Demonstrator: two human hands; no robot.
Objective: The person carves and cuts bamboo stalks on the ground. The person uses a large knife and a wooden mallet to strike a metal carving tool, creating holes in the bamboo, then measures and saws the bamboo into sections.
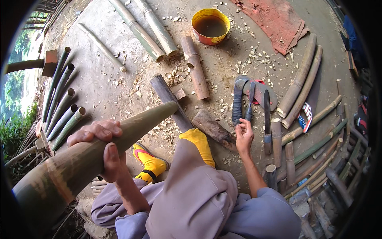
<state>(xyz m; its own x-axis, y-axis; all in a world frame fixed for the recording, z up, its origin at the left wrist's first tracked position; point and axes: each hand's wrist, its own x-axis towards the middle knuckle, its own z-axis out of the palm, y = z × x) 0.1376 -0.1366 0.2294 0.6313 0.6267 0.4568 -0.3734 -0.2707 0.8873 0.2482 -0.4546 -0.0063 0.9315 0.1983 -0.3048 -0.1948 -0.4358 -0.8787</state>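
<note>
My left hand (107,143) is wrapped round a thick bamboo pole (85,159) that slants up from the lower left. The pole's narrower far end passes in front of a dark log (169,95) on the ground. My right hand (244,137) is closed at the end of a slim chisel-like tool (250,105) with a dark handle. Beside it, a curved tool with a black-wrapped handle (237,103) lies against a grey sandal (260,95) with a red strap. A long knife (267,119) lies to the right.
A yellow-red bowl of brown liquid (211,27) stands at the far side, near a red cloth (274,24). A notched bamboo piece (195,69) and wood block (211,125) lie centrally. Bamboo lengths (63,107) lie left, more (300,79) right. Wood chips litter the ground.
</note>
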